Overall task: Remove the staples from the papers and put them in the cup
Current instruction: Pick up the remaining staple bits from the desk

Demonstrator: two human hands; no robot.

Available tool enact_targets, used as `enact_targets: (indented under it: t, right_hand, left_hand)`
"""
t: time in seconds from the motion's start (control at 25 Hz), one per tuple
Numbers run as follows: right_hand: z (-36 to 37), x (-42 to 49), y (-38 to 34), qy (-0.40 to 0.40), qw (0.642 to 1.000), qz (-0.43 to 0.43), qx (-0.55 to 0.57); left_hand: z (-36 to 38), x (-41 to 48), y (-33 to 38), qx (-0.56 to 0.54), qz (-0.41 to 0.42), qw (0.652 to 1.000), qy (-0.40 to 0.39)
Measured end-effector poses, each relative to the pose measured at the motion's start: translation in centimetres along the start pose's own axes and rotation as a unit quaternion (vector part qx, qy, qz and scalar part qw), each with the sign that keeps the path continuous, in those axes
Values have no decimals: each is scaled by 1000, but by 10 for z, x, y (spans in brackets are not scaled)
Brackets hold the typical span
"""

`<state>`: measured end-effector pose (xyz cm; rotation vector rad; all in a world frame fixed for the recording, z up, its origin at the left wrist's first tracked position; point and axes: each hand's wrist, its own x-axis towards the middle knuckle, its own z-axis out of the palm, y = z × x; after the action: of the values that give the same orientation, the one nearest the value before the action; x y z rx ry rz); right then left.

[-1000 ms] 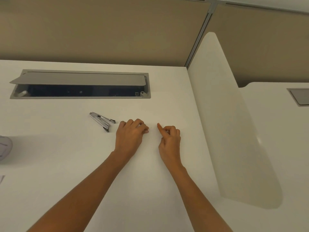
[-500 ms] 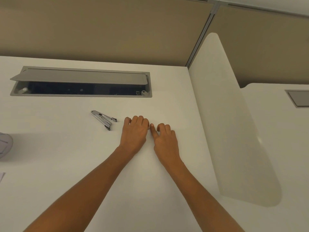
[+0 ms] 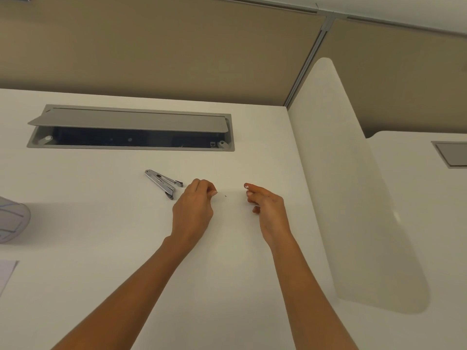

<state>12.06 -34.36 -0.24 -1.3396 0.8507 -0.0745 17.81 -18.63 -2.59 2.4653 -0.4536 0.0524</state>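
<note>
staple remover (image 3: 163,183), long axis diagonal — tips near-right

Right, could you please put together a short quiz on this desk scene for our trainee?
1. True or false: the staple remover lies on the desk, to the left of the left hand.
2. Where is the cup? A: at the far left edge. B: between the hands. C: at the far right edge.
3. What lies on the desk between the left hand and the right hand?
Key: 1 true; 2 A; 3 a tiny dark speck, possibly a staple.
</note>
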Motion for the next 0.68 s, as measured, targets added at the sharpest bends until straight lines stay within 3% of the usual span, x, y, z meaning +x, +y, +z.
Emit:
enact_targets:
  t: [0.12,0.48,0.56,0.68]
  right_hand:
    - [4,-1,-2,-7,1000,13,24]
    - [0,5,-4,-1,999,39,27]
    - [2,6,-4,-9,999,30,-8]
    - [15,8,-4,-4,990,6,-138]
  left_hand:
    - [1,1,0,-19,-24,999,-22]
    - [10,35,16,98,-22,983,-155]
    - [10,36,18,97,-23,980,-170]
    - [1,33,15,19,-85,989,-117]
